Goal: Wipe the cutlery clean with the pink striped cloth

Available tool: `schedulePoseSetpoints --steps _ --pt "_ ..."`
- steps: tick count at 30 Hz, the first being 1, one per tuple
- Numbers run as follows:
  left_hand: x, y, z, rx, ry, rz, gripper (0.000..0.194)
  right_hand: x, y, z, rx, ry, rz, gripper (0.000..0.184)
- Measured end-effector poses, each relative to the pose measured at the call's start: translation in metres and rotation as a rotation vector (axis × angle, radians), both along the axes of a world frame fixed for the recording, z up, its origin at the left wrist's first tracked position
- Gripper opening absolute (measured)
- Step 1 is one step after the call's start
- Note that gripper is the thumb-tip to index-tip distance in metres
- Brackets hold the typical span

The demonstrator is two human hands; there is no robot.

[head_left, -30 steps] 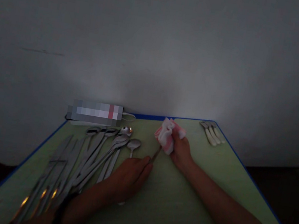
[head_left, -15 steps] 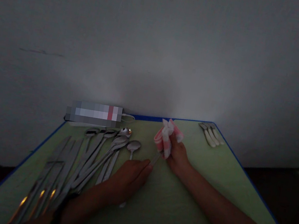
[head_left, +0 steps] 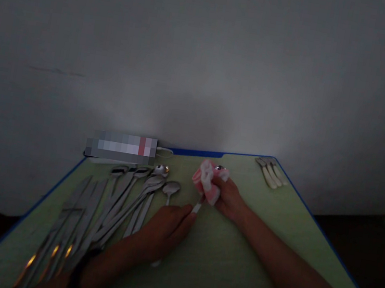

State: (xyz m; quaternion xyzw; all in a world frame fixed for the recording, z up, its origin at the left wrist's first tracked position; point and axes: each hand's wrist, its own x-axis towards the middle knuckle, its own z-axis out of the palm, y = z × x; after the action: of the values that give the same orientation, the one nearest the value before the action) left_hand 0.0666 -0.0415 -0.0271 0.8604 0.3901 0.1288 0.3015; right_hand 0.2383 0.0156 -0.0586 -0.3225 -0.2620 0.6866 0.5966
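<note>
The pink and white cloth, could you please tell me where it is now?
In the head view, the cloth is just right of centre, bunched in the right hand around the utensil that the left hand holds.

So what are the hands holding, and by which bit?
The left hand holds a spoon by its handle. The right hand holds a pink and white cloth by its right side, bunched around the spoon.
</note>
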Motion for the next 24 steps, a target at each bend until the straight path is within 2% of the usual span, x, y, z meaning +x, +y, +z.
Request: schedulePoseSetpoints --steps 7,15,24 --pt "0.0009 0.0011 -0.0002 0.026 0.06 0.023 0.031 -0.0025 -0.0005 0.0005 0.029 0.007 -0.097 0.032" --pt "0.0004 0.0005 -0.0019 0.069 0.097 -0.002 0.03 0.0003 -0.0042 0.0057 0.05 0.003 0.011 0.03" --pt "0.0003 -0.0009 -0.0024 0.107 0.106 -0.012 0.03 -0.0008 -0.0036 0.0044 0.07 0.0 0.039 0.028"
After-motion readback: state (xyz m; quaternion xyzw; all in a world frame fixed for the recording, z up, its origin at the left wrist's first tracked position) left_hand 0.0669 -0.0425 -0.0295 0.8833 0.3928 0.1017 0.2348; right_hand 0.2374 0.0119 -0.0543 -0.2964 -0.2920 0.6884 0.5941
